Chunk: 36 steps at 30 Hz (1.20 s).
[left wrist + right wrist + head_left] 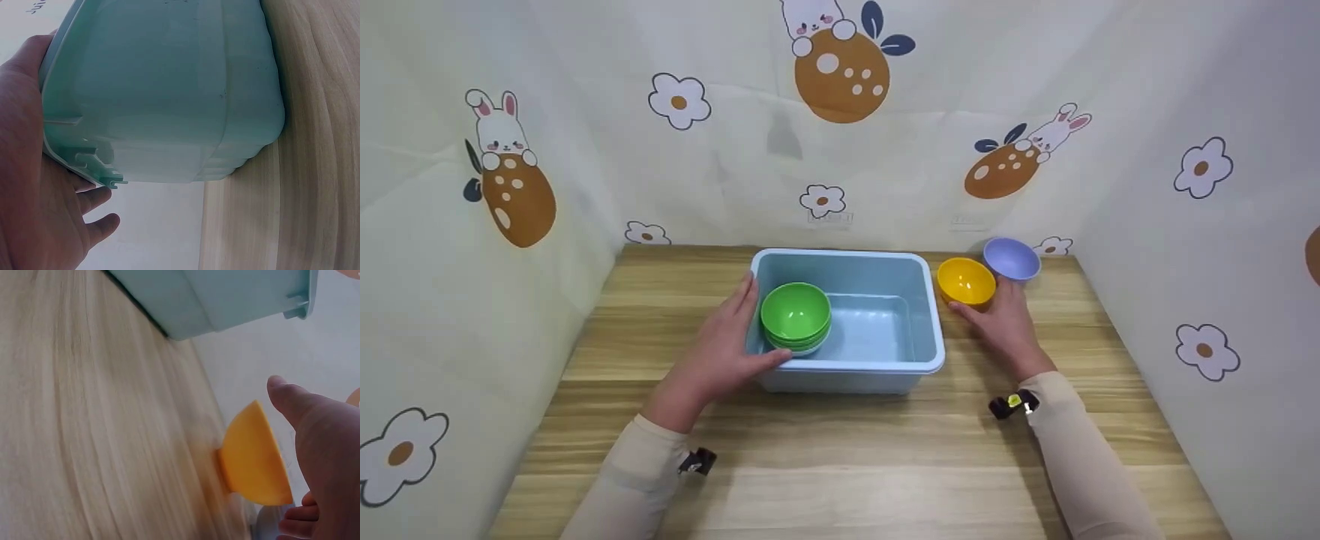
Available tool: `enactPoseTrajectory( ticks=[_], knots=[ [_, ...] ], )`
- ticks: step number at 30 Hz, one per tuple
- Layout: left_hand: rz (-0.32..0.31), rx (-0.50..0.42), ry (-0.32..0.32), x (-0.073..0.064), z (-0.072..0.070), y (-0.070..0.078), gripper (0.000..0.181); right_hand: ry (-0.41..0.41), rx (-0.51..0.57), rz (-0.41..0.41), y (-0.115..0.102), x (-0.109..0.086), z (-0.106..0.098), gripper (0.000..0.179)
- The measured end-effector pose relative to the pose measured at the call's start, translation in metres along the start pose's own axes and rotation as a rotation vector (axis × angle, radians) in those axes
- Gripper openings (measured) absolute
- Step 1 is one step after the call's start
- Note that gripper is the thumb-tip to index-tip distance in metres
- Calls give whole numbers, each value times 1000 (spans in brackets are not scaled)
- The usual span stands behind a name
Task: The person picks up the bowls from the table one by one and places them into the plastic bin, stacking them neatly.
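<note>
My left hand rests on the left end of a light blue plastic tub, its thumb along the front rim and its fingers spread at the left edge. In the left wrist view, those fingers extend beside the tub wall. Inside the tub's left side sits a stack of bowls, a green bowl on top. My right hand reaches around a yellow bowl on the table. In the right wrist view, the thumb stands extended, apart from the yellow bowl.
A purple bowl stands behind and right of the yellow one, near the back edge. The wood-grain table is bordered by patterned cloth at the back and both sides. The tub's right wall is close beside the yellow bowl.
</note>
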State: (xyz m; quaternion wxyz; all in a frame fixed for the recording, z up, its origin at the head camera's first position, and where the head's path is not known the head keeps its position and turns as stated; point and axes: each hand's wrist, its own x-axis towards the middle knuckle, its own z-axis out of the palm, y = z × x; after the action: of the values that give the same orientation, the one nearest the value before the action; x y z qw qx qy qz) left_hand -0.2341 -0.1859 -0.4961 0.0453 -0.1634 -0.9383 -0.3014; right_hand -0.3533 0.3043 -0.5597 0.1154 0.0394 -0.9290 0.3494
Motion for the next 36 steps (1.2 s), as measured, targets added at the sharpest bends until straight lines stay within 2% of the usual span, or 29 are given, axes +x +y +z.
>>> enactPoseTrajectory(
  ticks=[7, 18, 21, 26, 36],
  knots=[
    [10, 8, 5, 0, 1, -1, 130, 34, 72, 84, 4, 5, 11, 121],
    [10, 8, 4, 0, -1, -1, 134, 62, 89, 131, 9, 11, 24, 118],
    [16, 2, 4, 0, 0, -1, 131, 93, 102, 141, 8, 12, 28, 118],
    [25, -9, 11, -1, 0, -1, 126, 136, 112, 159, 4, 13, 34, 124],
    [26, 14, 8, -1, 0, -1, 126, 146, 82, 217, 2, 17, 41, 140]
  ],
)
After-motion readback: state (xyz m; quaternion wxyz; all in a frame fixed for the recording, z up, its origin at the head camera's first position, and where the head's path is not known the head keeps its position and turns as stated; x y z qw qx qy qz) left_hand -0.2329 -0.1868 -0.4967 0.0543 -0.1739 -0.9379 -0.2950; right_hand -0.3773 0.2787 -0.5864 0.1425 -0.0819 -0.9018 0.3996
